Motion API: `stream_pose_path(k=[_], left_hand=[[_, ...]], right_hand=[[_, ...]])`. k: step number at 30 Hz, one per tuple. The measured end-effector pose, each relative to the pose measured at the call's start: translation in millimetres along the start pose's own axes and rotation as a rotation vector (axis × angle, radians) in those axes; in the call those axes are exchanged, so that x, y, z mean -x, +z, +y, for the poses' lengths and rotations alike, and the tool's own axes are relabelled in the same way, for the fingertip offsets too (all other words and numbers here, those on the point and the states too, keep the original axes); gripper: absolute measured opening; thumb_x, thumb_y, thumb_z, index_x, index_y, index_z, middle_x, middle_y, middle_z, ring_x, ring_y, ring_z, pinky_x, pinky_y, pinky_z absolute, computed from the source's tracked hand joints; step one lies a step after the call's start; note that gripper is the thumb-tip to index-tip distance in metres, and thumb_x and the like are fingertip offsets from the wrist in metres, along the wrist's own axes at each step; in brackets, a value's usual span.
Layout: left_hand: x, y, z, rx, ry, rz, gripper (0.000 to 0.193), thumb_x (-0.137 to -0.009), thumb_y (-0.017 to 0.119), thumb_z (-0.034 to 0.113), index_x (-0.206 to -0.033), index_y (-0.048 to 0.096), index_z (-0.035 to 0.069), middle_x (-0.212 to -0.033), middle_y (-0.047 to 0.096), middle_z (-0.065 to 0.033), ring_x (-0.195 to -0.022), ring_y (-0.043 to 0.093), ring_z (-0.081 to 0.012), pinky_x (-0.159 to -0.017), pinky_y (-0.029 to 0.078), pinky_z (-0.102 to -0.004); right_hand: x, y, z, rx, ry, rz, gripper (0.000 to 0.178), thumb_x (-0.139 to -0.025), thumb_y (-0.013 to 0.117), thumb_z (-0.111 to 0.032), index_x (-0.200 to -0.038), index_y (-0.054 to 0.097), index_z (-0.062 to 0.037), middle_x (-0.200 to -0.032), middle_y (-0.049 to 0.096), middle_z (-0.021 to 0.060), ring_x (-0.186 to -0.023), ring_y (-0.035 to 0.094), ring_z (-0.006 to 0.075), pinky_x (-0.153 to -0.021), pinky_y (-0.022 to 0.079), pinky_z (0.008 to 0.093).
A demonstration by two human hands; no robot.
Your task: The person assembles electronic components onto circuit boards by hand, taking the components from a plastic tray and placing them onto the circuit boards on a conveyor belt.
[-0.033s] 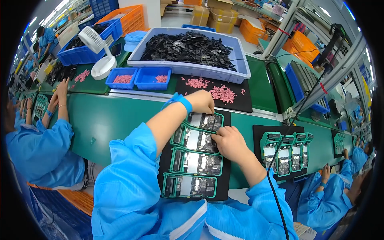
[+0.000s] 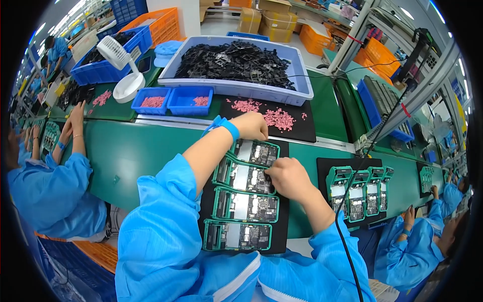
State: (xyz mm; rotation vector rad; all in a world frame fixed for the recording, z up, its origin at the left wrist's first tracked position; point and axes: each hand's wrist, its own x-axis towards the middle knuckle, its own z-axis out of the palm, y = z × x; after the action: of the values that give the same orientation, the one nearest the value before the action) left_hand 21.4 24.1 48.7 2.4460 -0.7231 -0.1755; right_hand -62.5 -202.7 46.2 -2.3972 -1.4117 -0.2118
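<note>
Several green-framed phone assemblies with exposed circuit boards lie in a column on a black mat [image 2: 283,221] in front of me. My left hand [image 2: 251,126], with a blue wrist strap [image 2: 225,127], is pinched over the top edge of the farthest assembly [image 2: 261,152]. Whatever its fingertips hold is too small or hidden to make out. Bent over the right end of the second assembly [image 2: 241,176] is my right hand [image 2: 289,177], its thumb and fingers pinched together; anything between them is hidden. The third assembly [image 2: 242,205] and the nearest one [image 2: 239,235] are untouched.
Small pink pieces [image 2: 279,119] lie beyond my hands; more fill two blue trays [image 2: 189,109]. Behind stands a large bin [image 2: 236,89] of black parts. A white fan [image 2: 129,88] is at left. A dark cable [image 2: 347,241] crosses at right, near more assemblies [image 2: 356,194]. Co-workers sit either side.
The whole view has shifted very slightly. My left hand's fingertips sit a touch higher above the farthest assembly; my right hand stays at the second one.
</note>
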Motion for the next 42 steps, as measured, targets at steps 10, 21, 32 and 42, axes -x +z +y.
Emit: stream_pose_path(k=[10, 21, 32, 42], left_hand=[[-48, 16, -21, -0.289, -0.150, 0.177, 0.010, -0.070, 0.069, 0.015, -0.077, 0.071, 0.008, -0.077, 0.068, -0.0132, -0.078, 0.067, -0.0301, -0.073, 0.053, -0.0401], [-50, 23, -17, -0.418, -0.170, 0.142, 0.011, -0.071, 0.066, 0.011, -0.079, 0.072, 0.008, -0.082, 0.068, -0.0162, -0.081, 0.066, -0.0334, -0.076, 0.053, -0.0424], [-46, 17, -25, -0.255, -0.293, 0.075, 0.010, -0.073, 0.070, 0.013, -0.080, 0.072, 0.006, -0.081, 0.069, -0.0153, -0.082, 0.066, -0.0313, -0.076, 0.052, -0.0404], [-46, 23, -26, -0.290, -0.301, 0.128, 0.009, -0.071, 0.070, 0.011, -0.078, 0.073, 0.007, -0.078, 0.068, -0.0156, -0.078, 0.066, -0.0315, -0.073, 0.052, -0.0391]], right_hand=[[-41, 41, 104, -0.106, 0.557, 0.333, 0.008, -0.075, 0.065, -0.009, -0.082, 0.065, -0.0041, -0.082, 0.064, 0.0156, -0.078, 0.063, 0.0345, -0.071, 0.050, 0.0436], [-58, 54, 105, 0.210, 0.531, 0.241, 0.010, -0.081, 0.058, -0.008, -0.084, 0.058, 0.0019, -0.086, 0.063, 0.0215, -0.082, 0.062, 0.0381, -0.073, 0.051, 0.0461], [-3, 35, 47, 0.001, 0.686, 0.263, 0.012, -0.083, 0.058, -0.011, -0.081, 0.060, 0.0004, -0.081, 0.064, 0.0212, -0.077, 0.062, 0.0382, -0.071, 0.050, 0.0472], [7, 50, 42, -0.058, 0.719, 0.353, 0.010, -0.080, 0.062, -0.011, -0.080, 0.058, -0.0013, -0.083, 0.063, 0.0176, -0.079, 0.061, 0.0367, -0.071, 0.049, 0.0459]])
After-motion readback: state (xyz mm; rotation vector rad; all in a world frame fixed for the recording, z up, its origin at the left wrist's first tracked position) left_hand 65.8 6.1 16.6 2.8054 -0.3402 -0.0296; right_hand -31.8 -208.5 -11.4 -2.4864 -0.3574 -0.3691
